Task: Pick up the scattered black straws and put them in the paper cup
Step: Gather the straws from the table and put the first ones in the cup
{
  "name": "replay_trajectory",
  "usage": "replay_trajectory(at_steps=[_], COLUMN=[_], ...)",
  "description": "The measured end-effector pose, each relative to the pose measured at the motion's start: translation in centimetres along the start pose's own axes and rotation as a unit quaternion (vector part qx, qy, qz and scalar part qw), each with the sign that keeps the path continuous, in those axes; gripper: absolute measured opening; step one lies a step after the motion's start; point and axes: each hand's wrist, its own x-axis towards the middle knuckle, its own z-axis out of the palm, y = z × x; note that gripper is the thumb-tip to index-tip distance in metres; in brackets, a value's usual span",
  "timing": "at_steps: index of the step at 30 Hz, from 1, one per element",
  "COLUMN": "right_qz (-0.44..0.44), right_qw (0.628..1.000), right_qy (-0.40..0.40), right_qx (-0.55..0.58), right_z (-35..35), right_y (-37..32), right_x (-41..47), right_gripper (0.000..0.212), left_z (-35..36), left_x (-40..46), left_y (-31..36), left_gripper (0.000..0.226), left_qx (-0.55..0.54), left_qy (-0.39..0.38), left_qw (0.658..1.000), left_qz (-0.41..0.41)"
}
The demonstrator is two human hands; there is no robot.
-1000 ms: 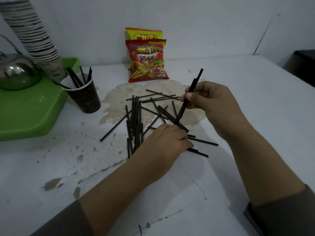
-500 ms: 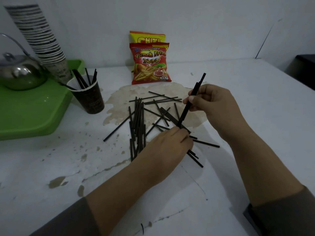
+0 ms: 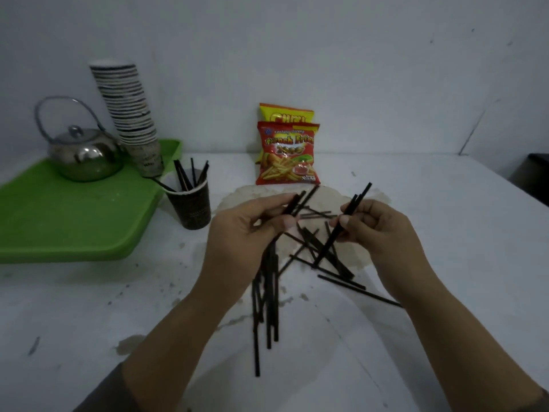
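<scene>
Several black straws (image 3: 269, 295) lie scattered on the white table (image 3: 445, 233) over a brown stain. My left hand (image 3: 246, 230) is raised above them, pinching a couple of black straws (image 3: 298, 200) that point up to the right. Beside it, my right hand (image 3: 374, 227) grips a small bundle of black straws (image 3: 341, 227) held slanted, lower ends near the table. A dark paper cup (image 3: 193, 208) with several straws standing in it sits left of my left hand, next to the green tray.
A green tray (image 3: 59, 221) at the left carries a metal kettle (image 3: 83, 153) and a tall stack of paper cups (image 3: 130, 114). Two snack bags (image 3: 288, 156) lean on the back wall. A dark object (image 3: 534, 171) stands past the table's right edge.
My left hand has lifted off the table with a couple of straws in its fingers. The right hand keeps its bundle. The camera has tilted up.
</scene>
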Motion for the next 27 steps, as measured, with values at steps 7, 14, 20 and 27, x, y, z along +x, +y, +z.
replay_trajectory(at_steps=[7,14,20,27], right_qz=[-0.064,-0.246,-0.307,-0.302], right_qw=[0.996,0.969,0.945,0.945], right_qy=[-0.053,0.039,0.114,0.109], right_qx=[-0.019,-0.012,-0.006,-0.066], right_z=[6.1,14.5,19.8,21.8], right_y=[-1.6,-6.1,-6.0,-2.5], right_x=[2.1,6.1,7.5,8.0], right_gripper=[0.067,0.062,0.060,0.057], left_z=[-5.3,-9.8,-12.4,-12.9], left_x=[2.7,6.3,8.0,8.3], left_y=[0.7,2.6,2.2,-0.9], left_gripper=[0.028,0.040,0.071,0.062], left_qx=[-0.046,-0.029,0.093,0.186], left_qy=[0.186,0.295,0.332,0.308], left_qw=[0.981,0.952,0.928,0.918], left_qz=[0.017,0.082,0.139,0.164])
